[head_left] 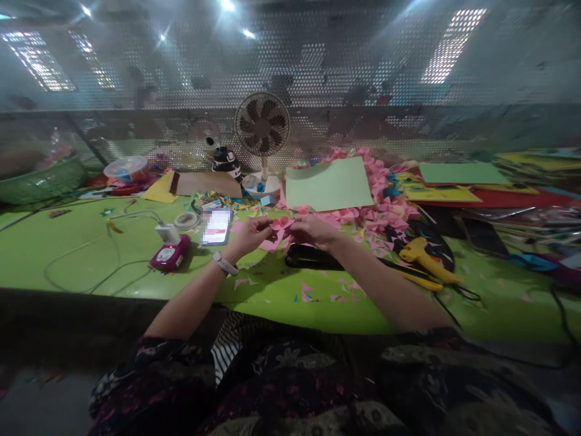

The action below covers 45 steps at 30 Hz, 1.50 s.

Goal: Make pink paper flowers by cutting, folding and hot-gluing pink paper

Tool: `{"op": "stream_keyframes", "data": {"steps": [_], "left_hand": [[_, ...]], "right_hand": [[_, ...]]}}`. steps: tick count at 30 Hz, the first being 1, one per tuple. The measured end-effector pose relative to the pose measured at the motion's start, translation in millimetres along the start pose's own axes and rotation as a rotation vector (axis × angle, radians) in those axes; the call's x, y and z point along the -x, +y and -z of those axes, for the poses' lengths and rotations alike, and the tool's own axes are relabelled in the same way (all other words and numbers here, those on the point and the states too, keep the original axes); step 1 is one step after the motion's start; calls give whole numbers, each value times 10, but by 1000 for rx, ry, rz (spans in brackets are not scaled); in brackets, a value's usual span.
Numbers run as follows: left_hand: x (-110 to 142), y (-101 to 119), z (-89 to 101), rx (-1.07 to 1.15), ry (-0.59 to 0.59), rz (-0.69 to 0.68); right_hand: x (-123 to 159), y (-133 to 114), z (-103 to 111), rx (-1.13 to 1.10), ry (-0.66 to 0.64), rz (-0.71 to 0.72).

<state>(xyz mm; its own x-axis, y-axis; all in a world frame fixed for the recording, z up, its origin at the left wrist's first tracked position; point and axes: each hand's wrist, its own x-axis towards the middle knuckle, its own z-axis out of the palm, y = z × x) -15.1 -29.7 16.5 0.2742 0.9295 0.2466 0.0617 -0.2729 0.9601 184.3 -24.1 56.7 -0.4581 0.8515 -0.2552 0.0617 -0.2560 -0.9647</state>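
Observation:
Between my two hands, just above the green table [131, 281], is a piece of pink folded paper [282, 223]. My left hand [251, 235], with a white watch [226, 264] on its wrist, pinches the paper's left side. From the right, the fingers of my right hand [313, 230] are closed on its other side. More pink paper [271, 244] lies under the hands. Below my right hand rests a long black tool [313, 257], partly covered by my forearm; its kind is unclear. A lit phone [216, 226] lies left of my left hand.
A small fan [262, 124] stands at the back before a perforated screen. A light green sheet [329, 184] lies against a heap of pink paper pieces [394, 212]. On the right is a yellow glue gun [429, 260]; on the left, a purple power socket [170, 254] with cables.

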Motion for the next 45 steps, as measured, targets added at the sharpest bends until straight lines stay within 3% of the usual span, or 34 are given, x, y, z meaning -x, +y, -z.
{"op": "stream_keyframes", "data": {"steps": [6,11,15,18,23,32,42,45], "left_hand": [[25,61,-14,24,26,1],[53,115,-46,131,1,57],[47,108,-48,149,1,96],[39,85,-56,113,21,72],[57,56,-87,15,52,-55],[123,-11,-157,-243,129,-223],[109,-51,-164,-251,188,-240],[120,-3,-169,-252,189,-229]], "right_hand": [[-14,32,-31,218,81,156],[24,21,-63,293,119,189],[50,6,-63,341,62,232],[17,45,-46,480,38,344],[-44,138,-33,740,138,544],[7,174,-112,877,224,626],[27,149,-128,895,191,615],[24,150,-126,992,212,620]]}}
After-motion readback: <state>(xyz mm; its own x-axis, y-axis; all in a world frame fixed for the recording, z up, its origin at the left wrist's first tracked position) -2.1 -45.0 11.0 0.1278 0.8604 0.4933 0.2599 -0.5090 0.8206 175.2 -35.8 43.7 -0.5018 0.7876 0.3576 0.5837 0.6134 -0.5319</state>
